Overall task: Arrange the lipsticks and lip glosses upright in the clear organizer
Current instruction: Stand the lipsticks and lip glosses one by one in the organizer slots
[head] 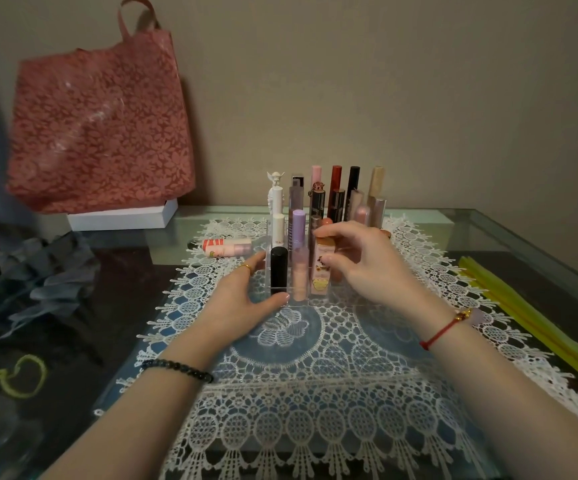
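Your left hand (242, 299) lies spread against the clear organizer (318, 299) at its 8 o'clock corner, thumb touching the front wall. Your right hand (367, 268) pinches a pink patterned lipstick (320, 271) standing upright in the front row. A striped lip gloss (227, 247) lies flat on the lace mat (315, 393) at the organizer's 10 o'clock

Clear organizer (310, 300) holds upright tubes (336, 188): black lipstick (279, 270) at seven o'clock, printed pink lipstick (319, 275) at five; striped tube (227, 247) lies flat outside, nine o'clock.
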Demonstrator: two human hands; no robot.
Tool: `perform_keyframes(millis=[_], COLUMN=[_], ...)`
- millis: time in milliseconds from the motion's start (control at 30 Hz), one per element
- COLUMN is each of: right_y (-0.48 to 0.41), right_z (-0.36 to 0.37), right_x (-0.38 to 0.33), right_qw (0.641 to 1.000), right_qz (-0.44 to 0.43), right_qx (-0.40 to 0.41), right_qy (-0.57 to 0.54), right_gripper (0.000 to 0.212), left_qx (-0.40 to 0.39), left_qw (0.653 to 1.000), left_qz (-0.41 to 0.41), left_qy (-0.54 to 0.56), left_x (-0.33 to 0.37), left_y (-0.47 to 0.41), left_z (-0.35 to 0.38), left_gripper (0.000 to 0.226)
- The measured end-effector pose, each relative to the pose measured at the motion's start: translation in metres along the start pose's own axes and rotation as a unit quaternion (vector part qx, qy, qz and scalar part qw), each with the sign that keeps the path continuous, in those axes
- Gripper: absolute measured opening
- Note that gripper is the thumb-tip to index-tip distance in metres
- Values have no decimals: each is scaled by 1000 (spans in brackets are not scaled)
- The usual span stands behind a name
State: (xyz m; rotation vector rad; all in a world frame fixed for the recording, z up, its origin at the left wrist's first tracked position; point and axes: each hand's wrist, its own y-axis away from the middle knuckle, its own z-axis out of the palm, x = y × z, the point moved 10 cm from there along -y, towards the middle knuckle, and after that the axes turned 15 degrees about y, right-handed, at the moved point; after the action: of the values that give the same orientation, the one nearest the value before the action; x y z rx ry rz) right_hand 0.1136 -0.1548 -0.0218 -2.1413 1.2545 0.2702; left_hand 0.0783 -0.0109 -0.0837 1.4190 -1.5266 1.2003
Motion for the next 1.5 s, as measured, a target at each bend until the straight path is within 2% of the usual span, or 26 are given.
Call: perform_keyframes(millis=[367,567,733,1067,1333,1500], right_y=[5,6,8,35,57,70], right_z=[12,1,-28,-89,-106,-94], right_x=[3,3,2,29,71,89], right_qw=[1000,1000,997,997,997,995], right_qz=[5,9,12,10,31,52], right_qx=[-23,4,51,81,60,7], right_qy=[4,-20,-50,10,44,84], right_gripper=[32,33,38,37,38,39], left_qx=[1,6,2,11,18,22], left_qw=[1000,1000,999,998,999,999], left_qz=[12,21,28,43,36,28], left_qy=[5,2,-23,-45,-37,-23], left_x=[1,2,5,6,1,-1], left_y=[0,0,-1,-3,-4,-3], left_z=[-1,-1,0,0,-3,-4], left_gripper=[76,74,75,74,74,75])
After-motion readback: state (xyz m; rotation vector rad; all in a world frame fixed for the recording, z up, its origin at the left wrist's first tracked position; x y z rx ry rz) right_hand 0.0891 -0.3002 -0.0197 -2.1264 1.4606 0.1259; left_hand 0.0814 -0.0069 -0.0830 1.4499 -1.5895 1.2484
